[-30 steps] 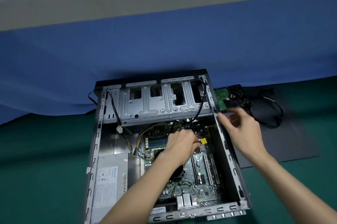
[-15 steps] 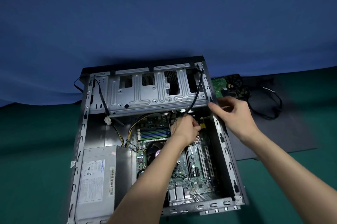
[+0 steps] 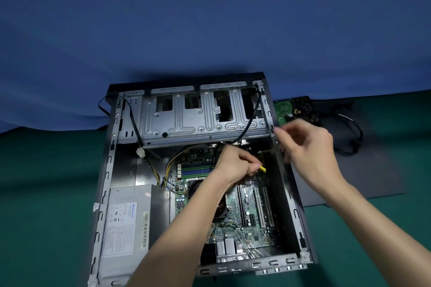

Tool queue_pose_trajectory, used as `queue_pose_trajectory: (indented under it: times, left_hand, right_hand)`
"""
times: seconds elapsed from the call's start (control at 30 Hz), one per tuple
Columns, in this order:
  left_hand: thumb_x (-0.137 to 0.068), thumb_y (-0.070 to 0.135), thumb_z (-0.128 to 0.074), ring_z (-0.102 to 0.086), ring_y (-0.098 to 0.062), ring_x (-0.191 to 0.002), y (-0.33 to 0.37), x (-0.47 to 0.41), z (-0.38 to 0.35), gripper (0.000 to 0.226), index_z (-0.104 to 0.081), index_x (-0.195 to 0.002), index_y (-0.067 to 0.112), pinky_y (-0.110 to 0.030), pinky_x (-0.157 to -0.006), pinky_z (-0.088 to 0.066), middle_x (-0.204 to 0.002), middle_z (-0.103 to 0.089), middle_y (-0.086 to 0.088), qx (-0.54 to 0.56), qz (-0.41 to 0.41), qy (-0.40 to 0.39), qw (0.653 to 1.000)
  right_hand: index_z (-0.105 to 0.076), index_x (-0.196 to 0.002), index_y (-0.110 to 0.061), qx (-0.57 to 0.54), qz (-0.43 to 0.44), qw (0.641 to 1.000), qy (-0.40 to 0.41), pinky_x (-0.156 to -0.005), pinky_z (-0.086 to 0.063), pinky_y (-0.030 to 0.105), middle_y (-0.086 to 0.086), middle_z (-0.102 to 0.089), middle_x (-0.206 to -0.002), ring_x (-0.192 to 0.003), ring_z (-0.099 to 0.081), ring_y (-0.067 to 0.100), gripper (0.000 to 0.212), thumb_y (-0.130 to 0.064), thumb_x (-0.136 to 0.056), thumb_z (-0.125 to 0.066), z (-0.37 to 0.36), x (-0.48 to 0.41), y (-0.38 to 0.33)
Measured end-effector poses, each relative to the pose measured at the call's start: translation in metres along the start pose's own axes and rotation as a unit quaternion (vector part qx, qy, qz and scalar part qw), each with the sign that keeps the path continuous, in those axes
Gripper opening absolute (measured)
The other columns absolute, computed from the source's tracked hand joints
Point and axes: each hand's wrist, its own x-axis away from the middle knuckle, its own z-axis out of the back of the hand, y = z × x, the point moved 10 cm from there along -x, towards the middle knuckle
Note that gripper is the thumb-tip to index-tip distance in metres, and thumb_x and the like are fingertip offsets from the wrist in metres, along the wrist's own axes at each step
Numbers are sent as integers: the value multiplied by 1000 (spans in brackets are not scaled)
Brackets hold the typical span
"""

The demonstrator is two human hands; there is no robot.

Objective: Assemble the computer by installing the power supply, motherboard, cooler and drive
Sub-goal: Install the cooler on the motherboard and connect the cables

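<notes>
An open computer case [image 3: 106, 184] lies on a green table. Inside it sit a grey power supply [image 3: 130, 223] at the near left and a green motherboard [image 3: 254, 212] to the right. The cooler [image 3: 221, 207] is mostly hidden under my left forearm. My left hand [image 3: 235, 164] is deep in the case, pinching a yellow connector [image 3: 262, 169] just below the metal drive cage [image 3: 198, 121]. My right hand [image 3: 305, 142] hovers over the case's right wall, fingers curled around a thin black cable; its fingertips are blurred.
A green drive circuit board [image 3: 283, 109] and a coiled black cable [image 3: 349, 137] lie on a dark mat [image 3: 373, 170] right of the case. A blue cloth backdrop [image 3: 210, 30] hangs behind. Loose yellow and black wires [image 3: 161, 177] run from the power supply.
The view has tilted down, so the case sits lower in the frame. My left hand moved up toward the drive cage with the yellow connector. My right hand stayed at the right wall.
</notes>
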Motion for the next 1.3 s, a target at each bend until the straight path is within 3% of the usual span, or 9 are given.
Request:
queue_pose_trajectory:
  times: [0.13,0.27,0.43,0.6,0.8,0.9,1.0,1.17,1.3]
  left_hand:
    - [-75,-3,-75,-60,4,-59,21,24,16,27,-74,-68,23,-9,-58,-44,-61,-67,10,70,-65,20,995]
    - [-71,-9,-75,-61,-1,-68,43,46,26,24,-75,-70,15,-16,-67,-48,-65,-65,11,113,-138,29,984]
    - [-73,-8,-73,-64,-7,-71,50,57,27,22,-73,-85,11,-23,-72,-54,-74,-69,0,77,-171,-9,982]
    - [-82,36,-70,-63,-11,-88,55,59,19,17,-72,-90,20,-32,-87,-48,-86,-71,5,-144,-195,-29,970]
    - [-92,24,-62,-65,-15,-74,53,55,14,12,-70,-90,16,-29,-77,-50,-71,-71,4,-146,-179,-44,972]
    - [-93,23,-61,-60,-14,-82,42,43,13,16,-72,-99,12,-27,-79,-46,-76,-63,3,-176,-163,-22,971]
    - [-95,20,-57,-57,-22,-104,18,25,1,24,-70,-108,5,-25,-87,-39,-108,-66,-10,-246,-111,-10,963]
    - [-96,17,-55,-47,-17,-91,1,-5,-11,19,-66,-103,4,-27,-82,-37,-111,-60,-14,-243,-56,7,968]
    - [-90,17,-64,-67,-20,-84,-14,-27,-19,13,-59,-98,8,-33,-83,-55,-96,-66,-9,-186,3,-2,983]
  right_hand:
    - [-64,-67,-12,109,-59,973,-192,-45,-45,21,1,-62,-46,-34,-57,12,33,-31,-94,-60,-27,21,-3]
    - [-66,-78,-5,139,-107,949,-263,-61,-59,35,12,-69,-73,-54,-69,18,19,-16,-93,-63,-43,29,-1]
    - [-63,-74,2,-23,-178,958,-222,-57,-59,36,14,-67,-59,-53,-69,31,13,2,-87,-67,-47,34,2]
    - [-65,-68,-12,104,-71,974,-191,-61,-58,36,4,-67,-57,-56,-68,20,20,6,-76,-68,-44,30,-10]
    - [-69,-78,-13,111,-42,984,-134,-66,-55,37,1,-67,-62,-65,-66,21,11,-3,-77,-72,-41,30,-9]
    - [-70,-88,-12,90,-24,996,-4,-69,-54,40,4,-69,-67,-67,-66,27,5,-8,-86,-68,-14,23,-7]
    - [-68,-93,-13,113,-52,986,109,-74,-52,43,9,-71,-78,-76,-64,33,13,-23,-94,-60,16,10,8]
    - [-64,-87,-9,105,-92,990,24,-68,-43,40,10,-62,-68,-76,-56,37,33,-35,-99,-49,-9,-15,29]
    - [-44,-65,-17,110,-102,988,26,-59,-26,36,0,-41,-53,-64,-42,34,41,-36,-102,-40,-19,-19,33]
